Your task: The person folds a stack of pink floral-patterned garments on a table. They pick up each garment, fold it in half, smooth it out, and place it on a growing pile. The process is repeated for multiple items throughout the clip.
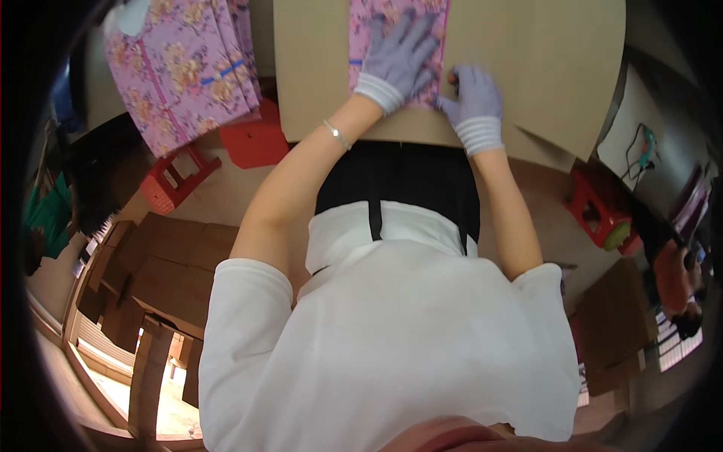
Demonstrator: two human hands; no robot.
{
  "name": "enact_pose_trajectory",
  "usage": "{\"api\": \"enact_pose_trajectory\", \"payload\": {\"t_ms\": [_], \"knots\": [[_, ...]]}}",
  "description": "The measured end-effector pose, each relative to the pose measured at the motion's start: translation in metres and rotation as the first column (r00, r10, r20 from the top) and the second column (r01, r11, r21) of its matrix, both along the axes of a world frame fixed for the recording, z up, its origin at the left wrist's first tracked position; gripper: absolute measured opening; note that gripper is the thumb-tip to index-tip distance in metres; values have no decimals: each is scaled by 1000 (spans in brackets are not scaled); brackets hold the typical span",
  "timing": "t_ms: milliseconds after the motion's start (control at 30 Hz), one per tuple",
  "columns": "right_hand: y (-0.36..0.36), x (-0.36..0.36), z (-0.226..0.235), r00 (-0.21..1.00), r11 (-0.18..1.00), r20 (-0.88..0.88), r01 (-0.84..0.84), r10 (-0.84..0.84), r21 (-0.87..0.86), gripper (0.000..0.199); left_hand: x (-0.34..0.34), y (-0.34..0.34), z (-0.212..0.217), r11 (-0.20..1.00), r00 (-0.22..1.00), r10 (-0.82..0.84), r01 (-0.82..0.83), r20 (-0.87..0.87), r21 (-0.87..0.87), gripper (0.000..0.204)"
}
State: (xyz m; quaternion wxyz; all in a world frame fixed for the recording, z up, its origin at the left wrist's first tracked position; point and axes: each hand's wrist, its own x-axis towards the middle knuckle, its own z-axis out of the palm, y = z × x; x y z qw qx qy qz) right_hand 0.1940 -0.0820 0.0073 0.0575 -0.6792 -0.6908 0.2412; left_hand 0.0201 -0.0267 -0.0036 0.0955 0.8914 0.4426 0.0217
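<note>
My left hand (399,64), in a lavender glove with a white striped cuff, lies flat with fingers spread on a pink floral folded piece (361,87) at the far middle of the table. Whether that piece is cloth or paper I cannot tell, and its far end is cut off by the picture's edge. Just right of it, my right hand (476,98), gloved alike, is held with thumb and fingers apart and nothing visible between them. Its thumb is close to the piece's right edge; the fingertips are slightly blurred.
The tan tabletop (550,68) spreads to the right. At the left hangs a stack of matching floral pieces (177,83) with a blue strip. Red stools (181,181) stand below it, another red stool (599,207) at right. Cardboard boxes (177,256) lie behind. A person (674,279) is at far right.
</note>
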Motion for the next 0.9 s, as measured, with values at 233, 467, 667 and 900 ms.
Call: {"api": "enact_pose_trajectory", "payload": {"t_ms": [233, 467, 667, 900], "knots": [[5, 1, 5, 996, 996, -88, 19, -27, -91, 46, -29, 91, -12, 962, 953, -274, 274, 131, 20, 67], [5, -2, 7, 996, 986, -90, -6, -9, -168, 47, -31, 308, -43, 965, 983, -151, 124, 103, 233, 70], [8, -1, 2, 993, 988, -114, 13, -31, -152, 45, -30, 240, -12, 934, 965, -218, 163, 145, 318, 66], [9, 0, 3, 993, 996, -111, 43, -51, -73, 44, -40, -67, -7, 920, 934, -127, 237, 334, -311, 74]]}}
